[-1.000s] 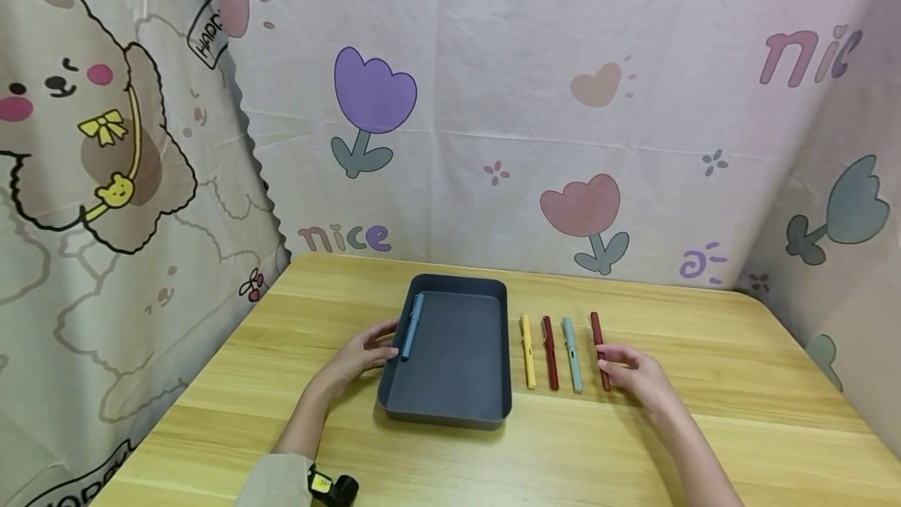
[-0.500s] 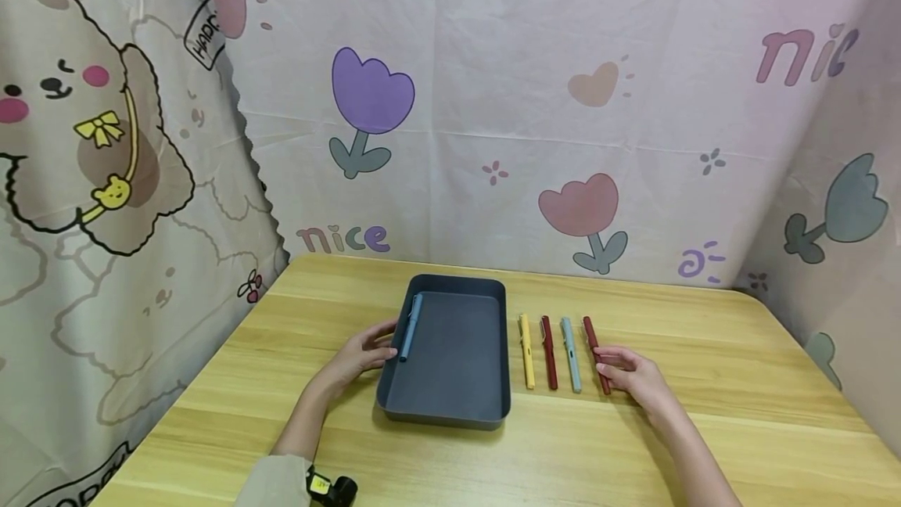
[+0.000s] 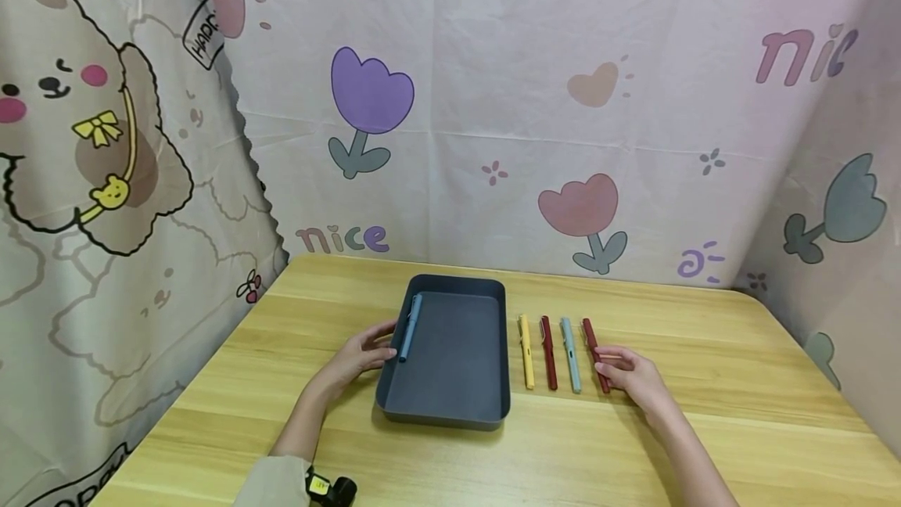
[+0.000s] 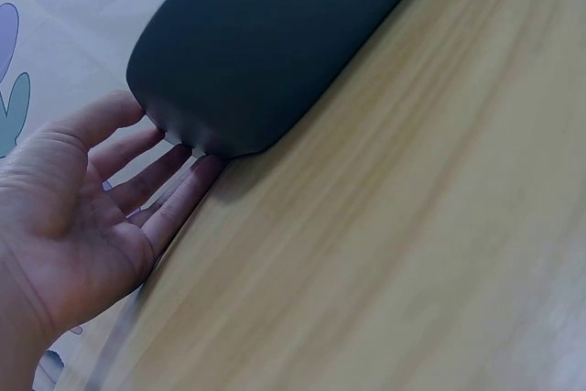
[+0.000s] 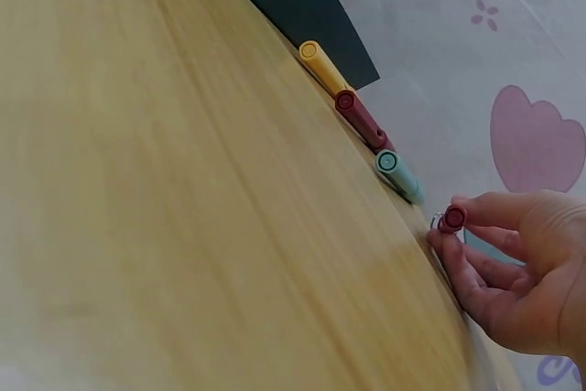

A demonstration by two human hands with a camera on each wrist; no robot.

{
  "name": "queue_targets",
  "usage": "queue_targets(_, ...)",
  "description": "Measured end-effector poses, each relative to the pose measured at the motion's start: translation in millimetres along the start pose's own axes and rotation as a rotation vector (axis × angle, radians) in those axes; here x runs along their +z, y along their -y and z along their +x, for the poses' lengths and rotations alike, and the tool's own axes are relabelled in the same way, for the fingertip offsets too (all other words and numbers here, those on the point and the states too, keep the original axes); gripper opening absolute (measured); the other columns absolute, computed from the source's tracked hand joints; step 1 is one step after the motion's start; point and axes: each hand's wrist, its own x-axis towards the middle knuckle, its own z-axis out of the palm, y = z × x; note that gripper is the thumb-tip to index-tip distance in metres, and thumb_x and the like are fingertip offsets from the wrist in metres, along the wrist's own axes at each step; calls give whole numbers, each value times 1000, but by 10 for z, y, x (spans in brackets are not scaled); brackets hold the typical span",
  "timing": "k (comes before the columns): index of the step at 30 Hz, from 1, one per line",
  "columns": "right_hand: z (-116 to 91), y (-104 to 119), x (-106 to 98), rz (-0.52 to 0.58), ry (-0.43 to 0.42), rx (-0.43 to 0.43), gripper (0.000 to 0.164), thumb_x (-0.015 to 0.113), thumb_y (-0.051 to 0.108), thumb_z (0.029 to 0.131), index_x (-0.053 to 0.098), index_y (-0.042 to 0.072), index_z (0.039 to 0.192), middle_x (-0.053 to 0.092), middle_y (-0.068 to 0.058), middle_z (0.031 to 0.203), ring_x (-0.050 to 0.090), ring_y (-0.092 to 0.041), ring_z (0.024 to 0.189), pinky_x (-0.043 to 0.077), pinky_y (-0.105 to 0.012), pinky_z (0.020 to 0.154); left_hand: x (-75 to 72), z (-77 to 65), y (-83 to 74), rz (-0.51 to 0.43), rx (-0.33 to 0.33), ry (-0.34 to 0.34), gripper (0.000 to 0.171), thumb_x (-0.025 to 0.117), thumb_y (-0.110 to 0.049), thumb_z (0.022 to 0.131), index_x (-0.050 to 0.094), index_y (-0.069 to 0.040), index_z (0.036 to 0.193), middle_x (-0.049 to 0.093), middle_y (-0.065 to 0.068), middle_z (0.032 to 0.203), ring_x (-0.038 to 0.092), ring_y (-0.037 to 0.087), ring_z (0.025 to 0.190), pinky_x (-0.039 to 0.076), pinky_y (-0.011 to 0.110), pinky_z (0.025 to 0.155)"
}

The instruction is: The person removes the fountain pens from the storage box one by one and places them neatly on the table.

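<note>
My left hand [image 3: 357, 354] touches the left wall of a dark grey tray [image 3: 450, 420] with its fingertips; in the left wrist view its fingers reach out loosely to the tray's side. Inside the tray, along the left wall, lies a blue pen [image 3: 411, 327]. My right hand [image 3: 636, 378] pinches a dark red pen [image 3: 590, 332] between thumb and fingers, at the right end of a row. To its left lie a light blue pen [image 3: 571, 354], another dark red pen [image 3: 550, 352] and a yellow pen [image 3: 527, 352]. The right wrist view shows the pinched pen [image 5: 453, 218] end-on.
The wooden table [image 3: 450, 468] carries the tray and the pens. Behind it hangs a printed cloth [image 3: 493, 100] close to the table's far edge, and more cloth hangs at both sides. A black device [image 3: 334, 489] sits on my left wrist.
The dark red pen in my right hand has swung its far end to the left, nearer the light blue pen. My left hand and the tray stay in place.
</note>
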Motion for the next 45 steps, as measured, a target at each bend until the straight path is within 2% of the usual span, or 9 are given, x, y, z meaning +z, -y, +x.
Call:
queue_targets(12, 0, 1, 11, -21, -16, -5, 41, 63, 11, 87, 52, -9, 122, 58, -23, 113, 59, -11, 87, 49, -25, 70, 5, 1, -4, -4, -5, -4, 62, 61, -12, 88, 32, -6, 143, 32, 21, 141, 40, 34, 121, 37, 44, 94)
queue_targets(21, 1, -7, 15, 4, -18, -9, 40, 60, 3, 86, 49, -14, 121, 57, -22, 109, 59, -8, 83, 50, -26, 71, 1, -3, -8, -6, -5, -7, 62, 62, -13, 88, 32, -6, 143, 32, 22, 141, 41, 33, 120, 37, 43, 93)
queue_targets(25, 7, -8, 41, -63, -43, -30, 41, 64, 6, 85, 51, -13, 119, 59, -21, 106, 60, -9, 80, 50, -26, 69, -2, -4, -4, -6, -2, -4, 63, 62, -13, 88, 32, -6, 143, 32, 22, 141, 41, 33, 120, 37, 43, 93)
queue_targets(29, 7, -5, 72, -199, -69, -76, 40, 69, 10, 82, 56, -10, 115, 62, -17, 99, 62, -19, 83, 50, -26, 65, -2, -4, -3, -3, 0, -3, 63, 62, -13, 88, 33, -6, 143, 32, 21, 141, 41, 33, 120, 37, 43, 94)
queue_targets(33, -1, -6, 100, -307, -94, -126, 35, 70, 7, 80, 59, -7, 111, 63, -13, 92, 62, -27, 87, 48, -24, 65, 0, 0, 0, 1, 0, -5, 62, 63, -14, 88, 33, -6, 142, 32, 21, 141, 41, 33, 120, 37, 44, 94)
queue_targets(38, -4, -3, 130, -358, -118, -160, 29, 68, 1, 79, 61, -6, 106, 64, -11, 86, 63, -27, 83, 47, -24, 63, 3, 3, 1, 3, 0, -6, 61, 62, -13, 88, 34, -6, 142, 32, 21, 141, 41, 33, 120, 37, 44, 94)
queue_targets(45, -20, 27, 146, -417, -148, -159, 27, 67, 3, 79, 62, -6, 104, 65, -8, 83, 63, -29, 83, 47, -27, 63, 1, -3, 2, 13, 8, -3, 61, 61, -13, 88, 33, -6, 142, 32, 21, 141, 41, 33, 120, 37, 44, 94)
